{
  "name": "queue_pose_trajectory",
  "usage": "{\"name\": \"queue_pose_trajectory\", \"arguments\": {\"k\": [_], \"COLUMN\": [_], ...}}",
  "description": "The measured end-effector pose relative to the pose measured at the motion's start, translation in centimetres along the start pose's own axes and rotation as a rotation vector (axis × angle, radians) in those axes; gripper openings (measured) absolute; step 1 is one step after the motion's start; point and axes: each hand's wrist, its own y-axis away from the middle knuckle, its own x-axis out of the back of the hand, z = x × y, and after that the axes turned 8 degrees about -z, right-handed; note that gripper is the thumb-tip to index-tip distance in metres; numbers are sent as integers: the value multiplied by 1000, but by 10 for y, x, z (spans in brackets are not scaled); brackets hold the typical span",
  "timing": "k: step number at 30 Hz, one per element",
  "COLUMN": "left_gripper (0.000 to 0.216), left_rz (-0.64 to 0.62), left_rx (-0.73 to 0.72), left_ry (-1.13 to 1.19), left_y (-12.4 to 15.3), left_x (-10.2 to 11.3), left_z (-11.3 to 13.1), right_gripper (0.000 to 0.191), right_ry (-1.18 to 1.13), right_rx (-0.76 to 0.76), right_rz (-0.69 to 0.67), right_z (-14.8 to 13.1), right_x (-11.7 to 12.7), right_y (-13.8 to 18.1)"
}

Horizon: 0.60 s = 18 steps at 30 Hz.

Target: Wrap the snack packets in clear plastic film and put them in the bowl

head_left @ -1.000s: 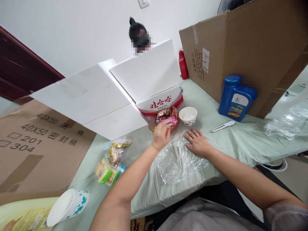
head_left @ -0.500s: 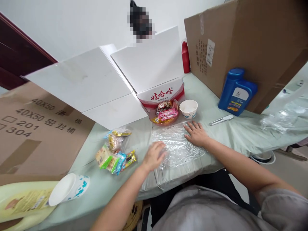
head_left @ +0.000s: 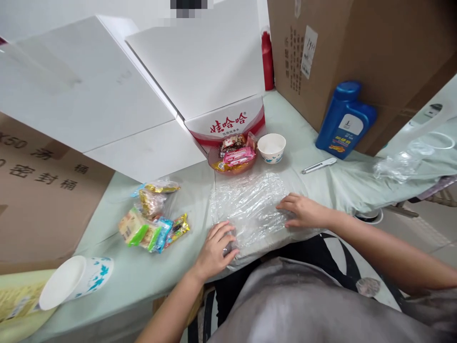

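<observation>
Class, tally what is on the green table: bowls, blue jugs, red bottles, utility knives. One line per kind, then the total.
Bowls: 2, an upright bowl and a tipped bowl
Blue jug: 1
Red bottle: 1
Utility knife: 1
Total: 5

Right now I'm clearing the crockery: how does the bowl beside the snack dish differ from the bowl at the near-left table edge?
The far bowl stands upright; the near-left bowl lies on its side. The near-left bowl shows a bold blue pattern; the far bowl's is faint. Both are white inside and look empty.
</observation>
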Motion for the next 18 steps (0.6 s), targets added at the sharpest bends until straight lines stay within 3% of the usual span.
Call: {"name": "queue_pose_trajectory", "arguments": {"k": [6,9,12,15,18], "left_gripper": [12,21,14,4,10], "left_rz": [26,3,-21,-31,-28], "left_rx": [-71,-85,-71,-63,-72], "left_ry": [55,24,10,24,29], "left_y": [11,8,5,6,11], "left_x": [-1,5,8,5,3], "left_z": [7,14,18,18,19], "right_gripper": [25,18,18,14,13], "right_ry": [22,1,-9,-5,5], "right_rx": [19,109,134,105,14], "right_rz": [153,231,315,432,552], "right_z": [-7,-13,-18,-18,-18], "right_x": [-33,-33,-29,-25,-20], "right_y": [34,41,45,49,52]}}
